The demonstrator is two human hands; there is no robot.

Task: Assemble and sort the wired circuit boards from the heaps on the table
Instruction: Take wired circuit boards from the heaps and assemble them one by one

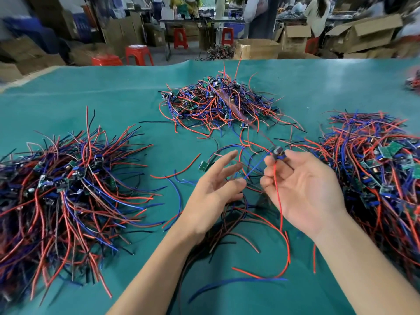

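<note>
Busy workshop behind, cartons and red stools (139,55); your surface is a green table cover (118,96) with three heaps of wired boards. Left heap (61,178) has its wires fanned roughly one way, so it's probably the sorted stack. Far heap (218,103) and right heap (375,164) are tangled, likely the supply. Your right hand (304,187) is palm up, thumb and fingertips pinching a small circuit board (278,153) held up off the table, its red wire (280,208) trailing down across the palm to the cloth; lifted like that, the leads hang free of the loose wires below. Your left hand (218,187) is open, fingers spread, gripping nothing, just beside a blue wire (255,168) running from the board, probably set to catch it. One stray board (203,165) lies near the left fingertips.
</note>
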